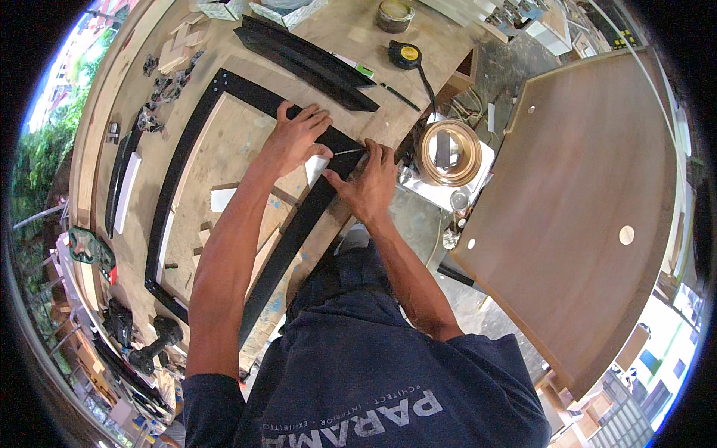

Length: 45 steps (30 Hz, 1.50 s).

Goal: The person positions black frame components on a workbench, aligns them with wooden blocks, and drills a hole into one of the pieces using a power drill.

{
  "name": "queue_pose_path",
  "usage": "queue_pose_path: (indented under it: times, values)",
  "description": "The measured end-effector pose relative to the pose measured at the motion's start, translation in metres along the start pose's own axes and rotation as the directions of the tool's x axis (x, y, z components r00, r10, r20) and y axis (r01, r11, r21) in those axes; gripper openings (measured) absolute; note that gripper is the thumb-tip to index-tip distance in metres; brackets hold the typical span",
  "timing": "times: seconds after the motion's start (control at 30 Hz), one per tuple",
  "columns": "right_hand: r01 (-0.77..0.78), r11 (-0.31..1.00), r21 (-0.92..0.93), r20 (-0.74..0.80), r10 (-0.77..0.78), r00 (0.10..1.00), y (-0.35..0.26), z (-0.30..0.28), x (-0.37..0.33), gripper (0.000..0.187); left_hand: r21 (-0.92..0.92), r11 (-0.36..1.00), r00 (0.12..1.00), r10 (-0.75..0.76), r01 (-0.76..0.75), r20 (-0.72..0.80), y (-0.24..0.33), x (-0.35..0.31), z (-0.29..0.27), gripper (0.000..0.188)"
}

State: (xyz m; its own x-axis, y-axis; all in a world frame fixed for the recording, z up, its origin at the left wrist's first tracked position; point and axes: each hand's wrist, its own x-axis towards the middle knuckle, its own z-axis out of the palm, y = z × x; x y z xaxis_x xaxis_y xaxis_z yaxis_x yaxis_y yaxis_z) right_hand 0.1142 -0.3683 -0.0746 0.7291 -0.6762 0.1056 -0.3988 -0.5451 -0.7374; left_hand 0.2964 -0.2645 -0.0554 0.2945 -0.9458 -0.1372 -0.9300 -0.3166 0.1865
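Note:
A black rectangular frame (287, 250) lies flat on the wooden workbench (246, 138). Near its far right corner, my left hand (293, 142) grips the far bar, fingers bent over the outer edge and thumb toward the inside. My right hand (370, 183) closes on the corner itself, with its thumb on the near bar and its fingers at the outer end. Between the two hands a thin pale line (347, 152) crosses the corner where the bars meet. A white piece (315, 170) shows under the frame beside my left thumb.
Beyond the frame lie long black strips (306, 63), a yellow-and-black tape measure (405, 54) and a round tin (394, 16). To the right stand a tan coil (469, 153) and a large wooden panel (567, 201). A cordless drill (155, 345) sits at the lower left.

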Motion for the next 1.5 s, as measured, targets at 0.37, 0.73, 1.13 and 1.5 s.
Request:
queue_pose_path:
  times: [0.37, 0.73, 1.13, 1.5]
  values:
    - [-0.115, 0.973, 0.199, -0.099, 0.136, 0.986, -0.01, 0.015, -0.019, 0.099, -0.018, 1.0, 0.995, 0.005, -0.007, -0.101, -0.009, 0.001, 0.003, 0.066]
    - [-0.085, 0.996, 0.013, -0.071, 0.086, 0.994, -0.016, 0.014, 0.0, 0.108, -0.198, 0.976, 0.996, -0.088, 0.091, 0.026, -0.006, 0.019, -0.018, 0.051]
    - [-0.389, 0.921, -0.007, 0.021, 0.389, 0.921, -0.029, 0.027, 0.006, 0.113, -0.052, 0.944, 0.918, -0.304, 0.327, 0.256, 0.008, 0.06, -0.04, 0.047]
    - [-0.374, 0.926, 0.048, 0.007, 0.374, 0.927, -0.02, 0.027, 0.003, 0.088, -0.077, 0.984, 0.983, -0.149, 0.158, 0.105, 0.015, 0.039, -0.022, 0.05]
